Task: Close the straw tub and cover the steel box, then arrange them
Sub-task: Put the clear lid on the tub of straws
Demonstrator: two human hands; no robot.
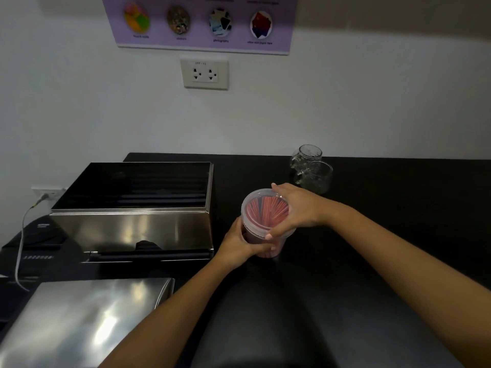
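Note:
A clear plastic straw tub [261, 241] full of red straws stands on the black counter [385, 208]. Its translucent lid [259, 211] lies on top of the rim. My right hand [295, 208] rests on the lid's right side, fingers spread over its edge. My left hand [240, 241] wraps the tub's left wall from below the lid. The steel box [132, 227] sits open at the left, its dark inside showing. Its steel cover [79, 322] lies flat in front of it at the lower left.
Two glass mugs [312, 168] stand behind the tub near the wall. A grey cable [21, 251] runs from a wall socket over a dark device at the far left. A double socket [204, 74] and a purple poster hang on the white wall.

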